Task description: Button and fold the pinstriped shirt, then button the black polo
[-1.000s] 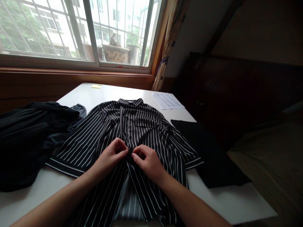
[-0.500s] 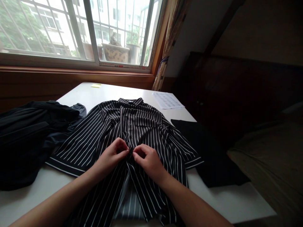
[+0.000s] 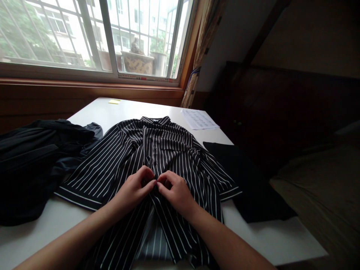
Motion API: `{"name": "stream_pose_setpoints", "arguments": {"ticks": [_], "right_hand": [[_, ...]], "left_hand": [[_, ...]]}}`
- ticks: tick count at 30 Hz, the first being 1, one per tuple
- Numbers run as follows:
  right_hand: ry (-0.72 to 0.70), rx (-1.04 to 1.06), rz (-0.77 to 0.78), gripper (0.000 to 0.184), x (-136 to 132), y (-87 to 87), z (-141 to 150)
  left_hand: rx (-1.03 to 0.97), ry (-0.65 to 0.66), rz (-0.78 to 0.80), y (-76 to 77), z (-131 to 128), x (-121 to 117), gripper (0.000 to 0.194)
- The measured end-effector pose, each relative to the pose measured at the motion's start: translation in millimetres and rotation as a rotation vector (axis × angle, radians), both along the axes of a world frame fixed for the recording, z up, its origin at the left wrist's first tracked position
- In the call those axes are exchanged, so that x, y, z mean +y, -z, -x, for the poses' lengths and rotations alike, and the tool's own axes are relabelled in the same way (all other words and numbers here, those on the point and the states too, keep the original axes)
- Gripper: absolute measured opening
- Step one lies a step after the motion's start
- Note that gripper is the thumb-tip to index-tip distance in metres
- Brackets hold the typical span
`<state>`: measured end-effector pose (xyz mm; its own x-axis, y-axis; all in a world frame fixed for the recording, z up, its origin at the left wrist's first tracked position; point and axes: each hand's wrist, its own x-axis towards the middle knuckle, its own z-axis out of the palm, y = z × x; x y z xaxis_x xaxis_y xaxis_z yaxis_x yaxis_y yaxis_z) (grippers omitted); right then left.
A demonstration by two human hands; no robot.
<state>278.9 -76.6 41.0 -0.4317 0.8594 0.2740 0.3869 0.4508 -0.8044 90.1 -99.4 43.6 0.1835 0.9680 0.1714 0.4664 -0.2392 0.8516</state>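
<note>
A black shirt with white stripes (image 3: 180,161) lies front side up, its collar away from me and its sleeves spread to both sides. Along its middle runs the button placket, with dark buttons showing above my hands; below them the two front edges part. My left hand (image 3: 139,184) pinches the placket, fingers closed on the cloth. Fingertip to fingertip with it, my right hand (image 3: 176,191) also pinches the shirt front. Whatever lies between the fingertips, perhaps a button, is too small and hidden to make out.
The shirt rests on a white table (image 3: 132,107). Dark clothes (image 3: 33,161) are heaped at the left, and a folded black cloth (image 3: 253,183) lies at the right. Printed paper (image 3: 200,119) and a yellow note (image 3: 114,101) sit at the far side, below a window (image 3: 112,41).
My left hand has shifted slightly right, so the fingertips of both hands now meet at the placket. My right hand has barely moved. The shirt lies as before.
</note>
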Motion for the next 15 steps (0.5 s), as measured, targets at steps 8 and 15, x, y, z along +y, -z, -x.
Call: {"name": "stream_pose_setpoints", "arguments": {"ticks": [8,15], "right_hand": [[-0.006,-0.019,-0.022,0.003,0.0,0.3,-0.1],[0.004,-0.026,-0.002,0.007,0.9,2.7,-0.5]], "left_hand": [[0.010,0.012,-0.017,3.2,2.2,-0.1,0.010],[0.009,0.027,-0.024,1.9,1.5,0.2,0.010]]}}
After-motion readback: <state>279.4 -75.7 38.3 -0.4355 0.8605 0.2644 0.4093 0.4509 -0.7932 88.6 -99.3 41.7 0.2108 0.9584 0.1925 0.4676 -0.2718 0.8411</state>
